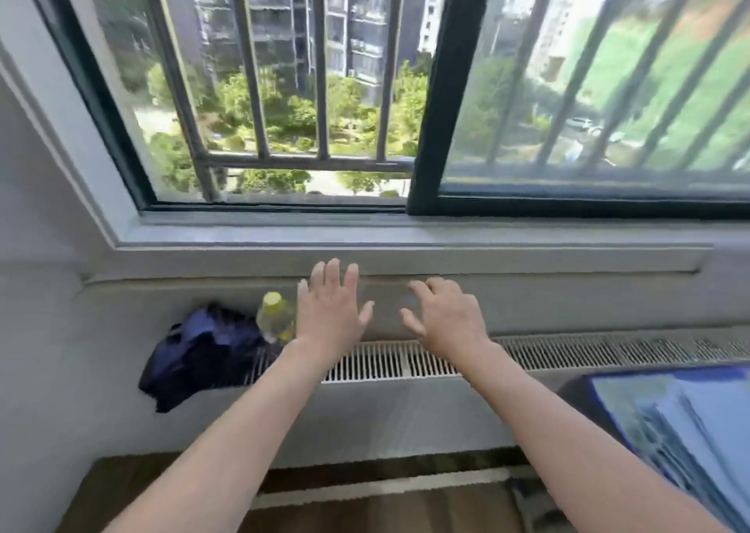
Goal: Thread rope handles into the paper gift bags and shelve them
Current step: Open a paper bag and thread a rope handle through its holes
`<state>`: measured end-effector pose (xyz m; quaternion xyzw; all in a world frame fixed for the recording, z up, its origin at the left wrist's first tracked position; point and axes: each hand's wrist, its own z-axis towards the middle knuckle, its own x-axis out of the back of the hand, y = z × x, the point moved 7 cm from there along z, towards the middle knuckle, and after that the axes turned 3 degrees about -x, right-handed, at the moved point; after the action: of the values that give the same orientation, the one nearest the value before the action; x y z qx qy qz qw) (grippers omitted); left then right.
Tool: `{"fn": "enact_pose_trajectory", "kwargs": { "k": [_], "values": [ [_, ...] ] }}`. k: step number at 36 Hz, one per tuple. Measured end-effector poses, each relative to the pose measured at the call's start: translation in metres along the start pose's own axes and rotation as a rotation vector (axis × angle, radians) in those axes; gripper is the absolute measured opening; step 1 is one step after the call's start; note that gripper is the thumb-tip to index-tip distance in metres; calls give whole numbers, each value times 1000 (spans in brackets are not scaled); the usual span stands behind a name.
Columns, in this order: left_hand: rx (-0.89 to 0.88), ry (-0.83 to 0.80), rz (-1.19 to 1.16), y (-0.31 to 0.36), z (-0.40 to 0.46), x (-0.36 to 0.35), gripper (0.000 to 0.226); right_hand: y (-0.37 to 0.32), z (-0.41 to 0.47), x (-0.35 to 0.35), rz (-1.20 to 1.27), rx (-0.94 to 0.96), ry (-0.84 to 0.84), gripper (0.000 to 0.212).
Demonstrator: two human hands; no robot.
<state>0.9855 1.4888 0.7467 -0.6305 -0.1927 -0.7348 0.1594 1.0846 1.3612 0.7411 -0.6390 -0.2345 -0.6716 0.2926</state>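
Paper gift bags (690,427), if that is what the pale blue sheets at the lower right are, lie flat in a blurred stack, their long edges running from upper left toward the lower right corner of the view, fanned slightly over one another on a dark blue-edged surface (588,382); no rope handle can be made out on them. Both arms reach forward, well apart from that stack. The left hand (330,309) is spread wide, fingers straight and pointing up at the wall below the sill, holding nothing. The right hand (442,317) hangs just beside it with fingers loosely bent and parted, also holding nothing. Beneath the hands runs a long slatted radiator grille (568,354), stretching left to right. On its left end sits a crumpled dark blue cloth (199,354), with a yellow-capped bottle (276,317) upright beside it, near the left hand. Above, a grey window sill (406,240) carries a dark-framed sliding window (430,106) with metal bars (324,65), trees and apartment blocks outside. Wooden floor (365,508) shows below.
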Motion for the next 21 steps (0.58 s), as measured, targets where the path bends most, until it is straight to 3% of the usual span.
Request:
{"fn": "enact_pose_trajectory", "kwargs": {
  "k": [10, 21],
  "values": [
    [-444, -10, -152, 177, 35, -24, 66, 171, -78, 18, -96, -487, 14, 56],
    [-710, -13, -252, 335, 12, -32, 67, 282, -182, 34, -61, -809, 16, 51]
  ]
}}
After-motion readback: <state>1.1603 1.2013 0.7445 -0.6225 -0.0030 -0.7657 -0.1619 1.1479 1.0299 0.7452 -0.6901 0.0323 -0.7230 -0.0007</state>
